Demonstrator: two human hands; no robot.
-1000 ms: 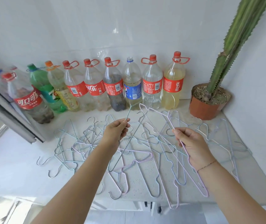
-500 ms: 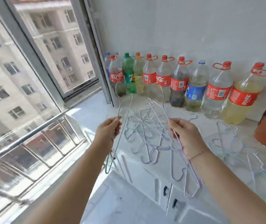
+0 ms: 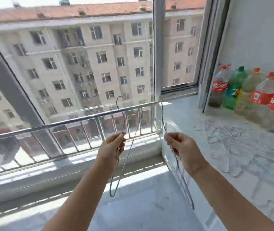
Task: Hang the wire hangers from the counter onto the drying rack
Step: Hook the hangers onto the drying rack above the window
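Both our hands are closed on wire: our left hand (image 3: 112,148) pinches a green hanger (image 3: 127,148), our right hand (image 3: 182,151) a pale hanger (image 3: 183,180). More hangers (image 3: 229,137) lie on the table (image 3: 242,184) at right; open floor (image 3: 133,205) lies below, the window rail (image 3: 66,121) ahead.

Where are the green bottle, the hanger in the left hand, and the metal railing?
green bottle (image 3: 234,90): head view, on its body.
left-hand hanger (image 3: 129,152): head view, on the long wire side below the fingers.
metal railing (image 3: 76,120): head view, on the top bar.
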